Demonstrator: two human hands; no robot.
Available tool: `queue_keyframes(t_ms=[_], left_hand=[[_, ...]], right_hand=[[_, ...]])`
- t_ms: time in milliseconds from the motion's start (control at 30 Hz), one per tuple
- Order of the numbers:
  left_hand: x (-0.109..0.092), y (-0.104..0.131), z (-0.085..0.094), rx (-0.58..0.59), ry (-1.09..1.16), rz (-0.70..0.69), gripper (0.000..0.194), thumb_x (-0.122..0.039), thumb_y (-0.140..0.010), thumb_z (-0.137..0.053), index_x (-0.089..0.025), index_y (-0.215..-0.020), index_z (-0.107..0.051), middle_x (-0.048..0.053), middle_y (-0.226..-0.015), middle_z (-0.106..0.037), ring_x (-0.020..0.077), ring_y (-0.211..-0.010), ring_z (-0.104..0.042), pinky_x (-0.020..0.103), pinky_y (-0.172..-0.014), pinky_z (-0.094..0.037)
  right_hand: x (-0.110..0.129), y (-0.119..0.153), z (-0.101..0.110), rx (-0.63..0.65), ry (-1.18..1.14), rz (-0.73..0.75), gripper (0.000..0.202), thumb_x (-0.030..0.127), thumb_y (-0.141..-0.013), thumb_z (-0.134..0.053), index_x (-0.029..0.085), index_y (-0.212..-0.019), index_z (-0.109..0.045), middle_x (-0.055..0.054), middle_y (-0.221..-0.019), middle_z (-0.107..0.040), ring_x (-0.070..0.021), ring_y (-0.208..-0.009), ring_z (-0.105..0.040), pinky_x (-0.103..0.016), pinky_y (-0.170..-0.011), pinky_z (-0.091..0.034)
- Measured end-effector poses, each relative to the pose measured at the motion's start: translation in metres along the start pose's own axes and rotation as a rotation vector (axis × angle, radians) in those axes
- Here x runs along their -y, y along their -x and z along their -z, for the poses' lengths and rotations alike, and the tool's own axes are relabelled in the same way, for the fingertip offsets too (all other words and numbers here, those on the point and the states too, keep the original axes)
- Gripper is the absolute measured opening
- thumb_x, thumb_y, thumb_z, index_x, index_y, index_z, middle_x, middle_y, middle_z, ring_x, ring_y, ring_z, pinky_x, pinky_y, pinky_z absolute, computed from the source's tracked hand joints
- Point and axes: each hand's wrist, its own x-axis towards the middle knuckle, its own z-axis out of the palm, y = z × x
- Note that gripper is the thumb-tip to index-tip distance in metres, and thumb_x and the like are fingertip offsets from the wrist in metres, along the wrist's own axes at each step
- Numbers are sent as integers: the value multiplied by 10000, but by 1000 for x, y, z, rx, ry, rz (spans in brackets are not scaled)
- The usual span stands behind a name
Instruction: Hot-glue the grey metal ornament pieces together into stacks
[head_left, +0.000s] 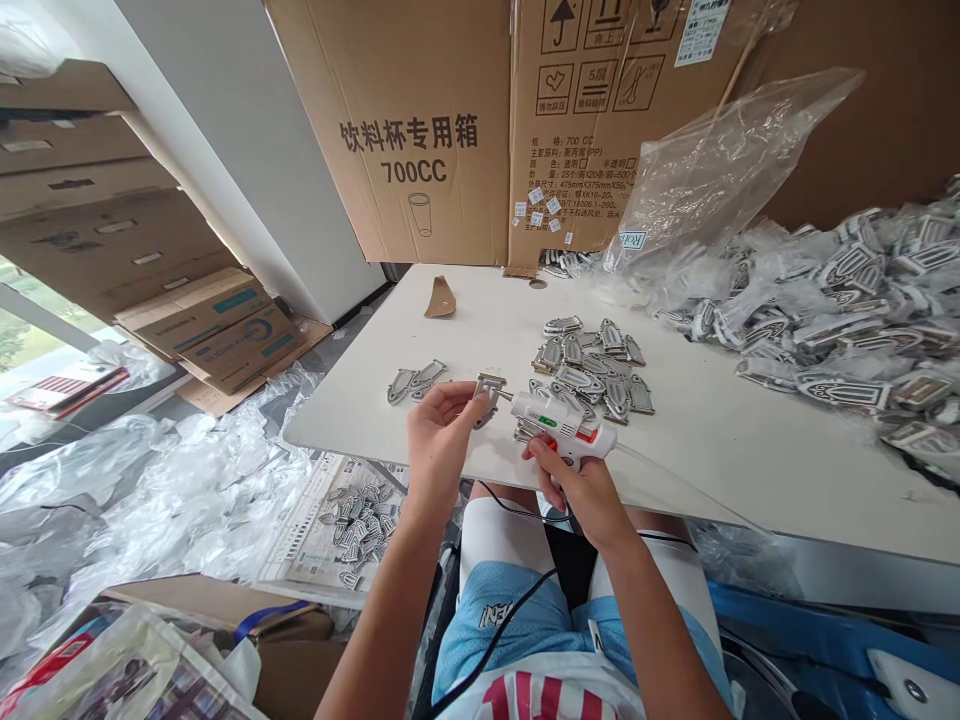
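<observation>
My left hand (441, 428) pinches a small silver metal buckle-like piece (490, 386) upright above the white table (360, 400). In my right hand (583, 488) is a white hot glue gun (556, 418), its nozzle pointing left, touching or very near the metal piece. A clear glue stick (675, 470) trails out of the gun's back. Beyond the gun lies a loose heap of similar silver pieces (592, 368). A few more silver pieces (415, 381) lie on the table left of my left hand. Fingers partly hide the gun's trigger.
A large heap of plastic-wrapped metal pieces (847, 300) covers the table's right side, with a clear bag (720, 170) behind. Cardboard boxes (420, 60) stand at the back. A cardboard scrap (440, 298) lies near them. The gun's black cord (495, 640) crosses my lap.
</observation>
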Motion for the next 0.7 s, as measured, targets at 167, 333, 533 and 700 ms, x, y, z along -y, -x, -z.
queue_keyframes(t_ms=[167, 333, 533, 700], left_hand=[[-2, 2, 0, 23, 11, 21, 288, -316, -713, -949, -184, -921, -799, 74, -889, -807, 197, -825, -740, 307, -764, -568], [-1, 2, 0, 33, 11, 29, 289, -323, -702, -959, -191, -903, -799, 71, -879, -807, 204, -825, -744, 311, -745, -571], [-1, 2, 1, 49, 5, 20, 282, -335, -721, -950, -187, -907, -798, 80, -890, -813, 212, -831, -752, 325, -749, -580], [-1, 2, 1, 50, 2, 23, 278, -331, -725, -947, -183, -909, -799, 92, -901, -819, 226, -838, -763, 334, -741, -585]], right_hand=[[-1, -2, -1, -29, 9, -7, 355, 533, -964, -740, 190, -917, -659, 48, -574, -569, -69, -386, -346, -244, -407, -288], [-1, -2, -1, -51, 5, -13, 367, 537, -955, -738, 180, -913, -664, 17, -659, -641, -54, -366, -346, -246, -389, -287], [0, -2, -3, -93, 16, -29, 339, 512, -952, -733, 185, -893, -663, 30, -638, -621, -53, -360, -359, -242, -383, -292], [0, -2, -4, -113, 13, -43, 336, 518, -922, -744, 191, -926, -669, 20, -661, -653, -62, -354, -359, -251, -370, -292]])
